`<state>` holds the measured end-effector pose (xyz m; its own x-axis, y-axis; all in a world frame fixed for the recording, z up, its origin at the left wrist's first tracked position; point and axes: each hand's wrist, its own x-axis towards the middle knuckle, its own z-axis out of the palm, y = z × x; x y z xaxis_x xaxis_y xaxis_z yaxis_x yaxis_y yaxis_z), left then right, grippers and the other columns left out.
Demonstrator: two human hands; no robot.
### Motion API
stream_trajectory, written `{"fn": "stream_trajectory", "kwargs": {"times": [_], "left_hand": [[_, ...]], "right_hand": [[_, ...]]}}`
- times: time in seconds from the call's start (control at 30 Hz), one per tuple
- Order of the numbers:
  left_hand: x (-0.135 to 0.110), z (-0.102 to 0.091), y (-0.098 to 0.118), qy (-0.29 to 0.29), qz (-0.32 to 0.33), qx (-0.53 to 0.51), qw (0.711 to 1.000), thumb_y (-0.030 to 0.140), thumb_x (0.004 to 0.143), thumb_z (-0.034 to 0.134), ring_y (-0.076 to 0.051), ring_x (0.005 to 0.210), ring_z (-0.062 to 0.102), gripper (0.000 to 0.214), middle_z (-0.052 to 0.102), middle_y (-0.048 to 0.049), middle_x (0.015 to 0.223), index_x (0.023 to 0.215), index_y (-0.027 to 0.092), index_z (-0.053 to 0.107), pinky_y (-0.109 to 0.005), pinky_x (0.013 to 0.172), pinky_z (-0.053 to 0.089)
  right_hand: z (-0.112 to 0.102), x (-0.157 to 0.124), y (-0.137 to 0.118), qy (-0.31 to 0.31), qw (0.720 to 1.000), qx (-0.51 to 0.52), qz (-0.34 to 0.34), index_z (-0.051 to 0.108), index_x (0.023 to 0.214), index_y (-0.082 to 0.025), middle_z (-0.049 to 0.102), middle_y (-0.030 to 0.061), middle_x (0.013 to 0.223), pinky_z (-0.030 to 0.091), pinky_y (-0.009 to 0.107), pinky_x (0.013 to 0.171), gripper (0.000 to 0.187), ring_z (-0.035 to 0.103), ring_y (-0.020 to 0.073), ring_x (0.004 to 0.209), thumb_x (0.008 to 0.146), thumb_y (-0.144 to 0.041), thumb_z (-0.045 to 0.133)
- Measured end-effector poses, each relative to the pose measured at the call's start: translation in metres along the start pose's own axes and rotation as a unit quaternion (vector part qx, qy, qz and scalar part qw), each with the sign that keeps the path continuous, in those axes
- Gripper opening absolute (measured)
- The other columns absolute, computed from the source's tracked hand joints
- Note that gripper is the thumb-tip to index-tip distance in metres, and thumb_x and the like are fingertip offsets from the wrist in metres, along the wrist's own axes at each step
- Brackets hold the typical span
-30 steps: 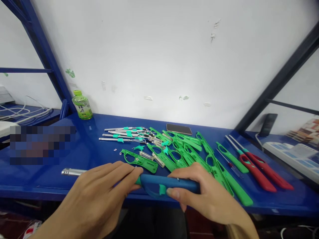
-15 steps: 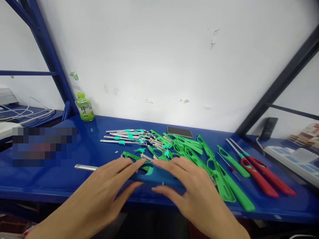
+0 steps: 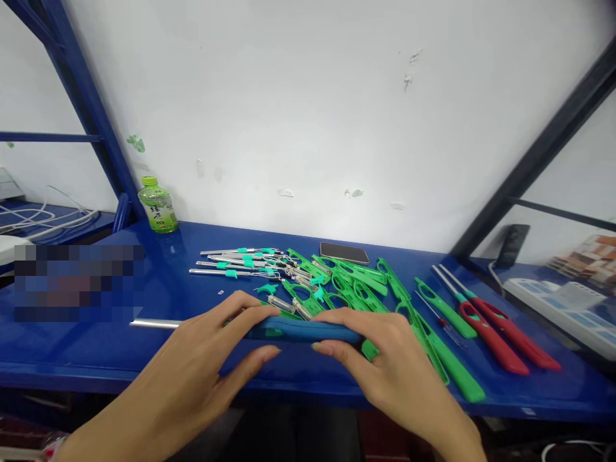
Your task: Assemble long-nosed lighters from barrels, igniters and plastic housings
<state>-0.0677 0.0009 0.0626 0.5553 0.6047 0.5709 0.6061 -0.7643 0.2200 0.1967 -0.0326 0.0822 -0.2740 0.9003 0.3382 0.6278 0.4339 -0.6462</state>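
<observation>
A blue long-necked gas lighter (image 3: 303, 330) lies level between my hands above the table's near side, its metal tube pointing left. My left hand (image 3: 216, 353) holds it near the trigger end, fingers over the top and the thumb below, a little apart from the handle. On the handle's right end, my right hand (image 3: 385, 346) grips with thumb and fingers. Just behind are green lighter shell halves (image 3: 353, 289), clear fuel tanks (image 3: 282, 304) and metal lighter tubes (image 3: 226, 273) with teal triggers and wires. My left fingers hide part of the lighter.
Two red lighters (image 3: 510, 333) and a screwdriver (image 3: 445, 327) lie on the right of the blue table (image 3: 158, 366). A phone (image 3: 344, 252) rests near the wall. A green drink bottle (image 3: 158, 208) stands at the back left, and a power strip (image 3: 563, 314) lies far right.
The blue lighter has rolled, so its narrow edge faces me and the trigger opening no longer shows. My right hand has slid slightly right along the handle. The whole view has shifted a little.
</observation>
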Motion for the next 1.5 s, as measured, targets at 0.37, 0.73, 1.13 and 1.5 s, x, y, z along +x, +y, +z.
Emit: {"fn": "stream_trajectory", "kwargs": {"times": [0.37,0.73,1.13,1.5], "left_hand": [[-0.002,0.004,0.001,0.098,0.063,-0.026,0.993,0.015,0.109,0.055,-0.016,0.091,0.074,0.022,0.079,-0.0025,0.109,0.125,0.024,0.066,-0.028,0.081,0.055],[0.005,-0.008,-0.004,0.119,0.017,0.02,0.993,0.033,0.113,0.051,-0.016,0.079,0.074,0.018,0.08,0.003,0.096,0.113,0.027,0.068,-0.027,0.071,0.055],[0.001,-0.005,-0.003,0.032,0.003,0.004,0.999,0.053,0.101,0.068,-0.02,0.092,0.074,0.047,0.073,-0.0039,0.116,0.143,0.033,0.061,-0.028,0.077,0.061],[-0.014,-0.001,-0.029,-0.127,-0.058,0.02,0.99,0.036,0.103,0.066,-0.024,0.104,0.075,0.039,0.068,-0.0052,0.128,0.141,0.037,0.066,-0.03,0.083,0.061]], "right_hand": [[0.002,-0.002,0.0,-0.001,0.998,0.003,-0.067,0.08,0.122,-0.031,0.085,-0.0018,0.106,0.056,0.028,0.077,0.023,0.079,0.0178,0.085,0.105,-0.039,0.066],[0.016,0.005,-0.005,-0.007,0.998,0.059,0.003,0.069,0.136,-0.039,0.081,-0.0041,0.097,0.05,0.028,0.067,0.036,0.064,0.0145,0.064,0.103,-0.053,0.065],[0.018,0.01,-0.008,-0.027,0.995,0.089,0.044,0.063,0.096,-0.026,0.074,-0.0059,0.071,0.044,0.025,0.064,0.039,0.067,0.0139,0.063,0.112,-0.056,0.045],[-0.023,-0.005,0.016,0.195,0.978,0.032,0.071,0.072,0.106,-0.025,0.07,-0.0036,0.068,0.047,0.023,0.054,0.042,0.064,0.0118,0.056,0.112,-0.057,0.044]]}}
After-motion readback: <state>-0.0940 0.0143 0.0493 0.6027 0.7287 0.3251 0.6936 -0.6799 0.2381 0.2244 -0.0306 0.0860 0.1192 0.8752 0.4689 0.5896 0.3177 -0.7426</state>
